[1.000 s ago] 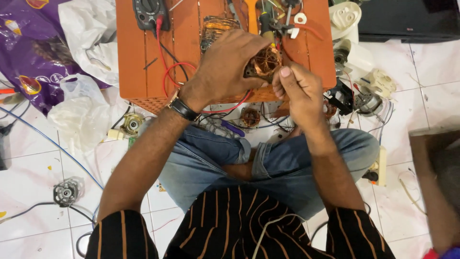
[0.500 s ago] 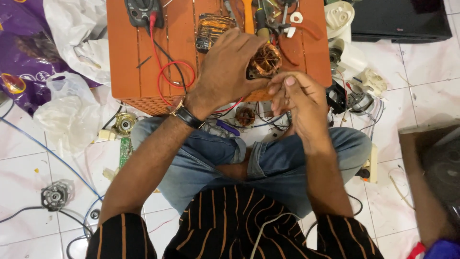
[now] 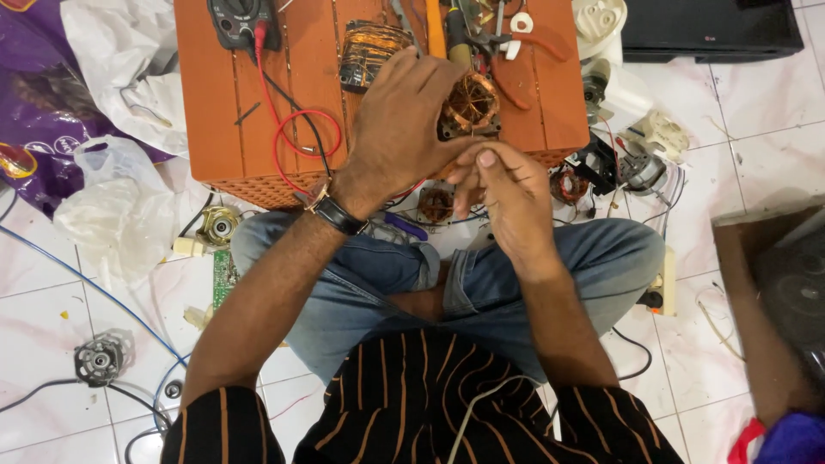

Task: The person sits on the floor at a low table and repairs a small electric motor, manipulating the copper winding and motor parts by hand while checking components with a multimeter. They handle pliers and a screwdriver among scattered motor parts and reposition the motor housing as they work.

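Observation:
I sit cross-legged on a tiled floor in front of an orange plastic stool (image 3: 223, 112) used as a bench. My left hand (image 3: 404, 129) rests over a copper-wound motor stator (image 3: 471, 103) at the stool's front edge and steadies it. My right hand (image 3: 503, 185) is just below the stator with fingers pinched together, thumb up; a fine wire between the fingertips is too thin to make out. A second copper coil (image 3: 369, 47) lies on the stool behind my left hand.
A black multimeter (image 3: 239, 17) with red and black leads (image 3: 296, 137) lies on the stool, with pliers and tools (image 3: 524, 30) at its far right. Motor parts (image 3: 601, 172), white plastic bags (image 3: 112, 215), a purple bag (image 3: 34, 112) and cables lie around. Dark box (image 3: 773, 292) at right.
The view has shifted, so the stool and hands sit lower in frame. My right hand has drawn down slightly from the stator and pinched tighter; my left hand stays on it.

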